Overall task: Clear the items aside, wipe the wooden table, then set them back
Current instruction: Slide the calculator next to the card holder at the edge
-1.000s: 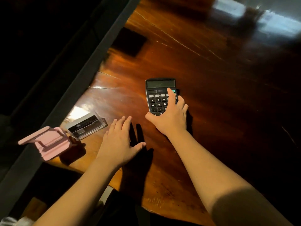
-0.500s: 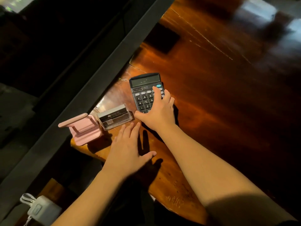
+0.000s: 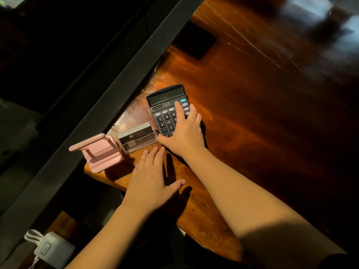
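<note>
Right hand: fingers spread flat on the calculator, pressing, not gripping.
Left hand: open, empty, just beside the card box.
Calculator's long axis: pointing away across the counter.

white adapter lower left, off table | dark grey beam diagonal beside table edge

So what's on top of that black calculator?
The right hand lies flat on the calculator, fingers over the right-side keys. The display and left keys show; the lower right keys are covered by the hand.
</note>
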`<state>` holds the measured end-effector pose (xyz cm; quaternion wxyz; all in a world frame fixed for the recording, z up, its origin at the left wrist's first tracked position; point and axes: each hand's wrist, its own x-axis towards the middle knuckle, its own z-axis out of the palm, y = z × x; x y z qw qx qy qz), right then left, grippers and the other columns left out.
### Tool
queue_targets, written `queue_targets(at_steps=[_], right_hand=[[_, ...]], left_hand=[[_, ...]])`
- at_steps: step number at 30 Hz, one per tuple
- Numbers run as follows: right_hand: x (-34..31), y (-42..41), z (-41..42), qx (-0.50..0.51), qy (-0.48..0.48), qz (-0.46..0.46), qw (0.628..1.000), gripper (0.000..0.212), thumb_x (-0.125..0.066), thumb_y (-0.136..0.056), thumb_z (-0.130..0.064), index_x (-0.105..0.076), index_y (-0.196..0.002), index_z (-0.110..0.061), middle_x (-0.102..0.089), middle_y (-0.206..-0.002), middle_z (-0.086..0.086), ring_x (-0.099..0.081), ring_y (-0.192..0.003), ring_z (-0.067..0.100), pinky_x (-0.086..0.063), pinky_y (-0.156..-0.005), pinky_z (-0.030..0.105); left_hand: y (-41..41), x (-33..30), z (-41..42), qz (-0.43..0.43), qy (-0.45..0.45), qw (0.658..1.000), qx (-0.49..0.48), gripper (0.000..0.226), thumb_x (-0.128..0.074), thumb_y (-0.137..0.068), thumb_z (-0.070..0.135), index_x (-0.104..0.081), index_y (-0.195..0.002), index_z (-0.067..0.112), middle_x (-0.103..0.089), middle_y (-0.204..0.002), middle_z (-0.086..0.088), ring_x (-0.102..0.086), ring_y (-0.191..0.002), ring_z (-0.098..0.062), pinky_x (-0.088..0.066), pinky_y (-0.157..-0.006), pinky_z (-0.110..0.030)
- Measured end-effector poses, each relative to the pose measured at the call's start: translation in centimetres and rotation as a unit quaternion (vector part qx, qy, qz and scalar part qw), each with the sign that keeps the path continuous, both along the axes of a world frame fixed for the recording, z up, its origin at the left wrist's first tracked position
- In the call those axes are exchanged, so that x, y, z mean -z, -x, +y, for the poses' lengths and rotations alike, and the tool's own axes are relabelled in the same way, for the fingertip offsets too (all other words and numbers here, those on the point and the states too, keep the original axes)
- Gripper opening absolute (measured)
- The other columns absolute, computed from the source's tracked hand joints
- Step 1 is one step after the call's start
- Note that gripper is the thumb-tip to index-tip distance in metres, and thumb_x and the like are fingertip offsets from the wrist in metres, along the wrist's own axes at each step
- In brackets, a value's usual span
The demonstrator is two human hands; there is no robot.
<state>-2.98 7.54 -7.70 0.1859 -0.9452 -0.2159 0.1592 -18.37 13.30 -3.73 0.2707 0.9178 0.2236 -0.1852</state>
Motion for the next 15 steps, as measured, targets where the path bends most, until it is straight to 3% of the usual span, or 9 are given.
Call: queue_targets(at_steps=[8,15], right_hand=[[-1.2,-0.6,-1.5,-0.016,-0.007,0.066,0.998,0.121,-0.074,-0.073,-0.071,-0.003,-0.162,-0.031,-0.005,-0.171,0.011,-0.008,-0.155,0.035,-0.035,-0.114,0.058],[-4.5,0.8,-7.0,0.092,-0.069,0.088,0.989,0.093,-0.067,-0.086,-0.062,-0.019,-0.159,-0.03,-0.032,-0.162,0.001,-0.036,-0.146,0.025,-0.044,-0.107,0.05]], left_hand=[[-0.2,-0.5,0.6,-0.015,0.022,1.0,0.003,0.106,-0.058,-0.077,0.075,-0.014,-0.158,0.023,-0.018,-0.166,-0.002,-0.015,-0.153,-0.025,-0.023,-0.121,-0.05],[-1.8,-2.1,1.1,-0.061,0.056,0.995,0.063,0.096,-0.064,-0.082,0.063,-0.023,-0.156,0.017,-0.032,-0.16,-0.005,-0.03,-0.146,-0.022,-0.03,-0.119,-0.043]])
